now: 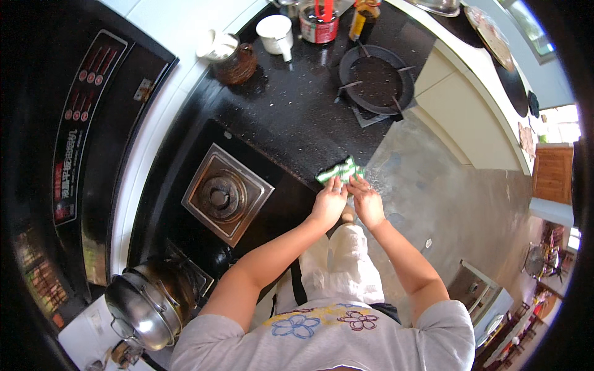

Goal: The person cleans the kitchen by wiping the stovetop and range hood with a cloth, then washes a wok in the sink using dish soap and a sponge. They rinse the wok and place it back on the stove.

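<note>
A green-and-white striped cloth point(341, 170) is bunched up at the front edge of the black countertop point(291, 117). My left hand point(330, 203) grips its near side with the fingers bent over it. Close beside it, my right hand point(367, 201) pinches the cloth's right part, fingers pressed together. The two hands almost touch. What lies under the cloth is hidden. To the left of my hands sits a gas burner point(219, 193) in a square metal tray, with no pot on it.
Beyond my hands, a black pot-support grate point(377, 80) rests near the counter's right edge. A brown jar point(236, 65), a white cup point(276, 36), a red-labelled jar point(318, 25) and a bottle point(365, 18) line the back. Steel pans point(145, 309) stand lower left; grey floor point(445, 191) lies right.
</note>
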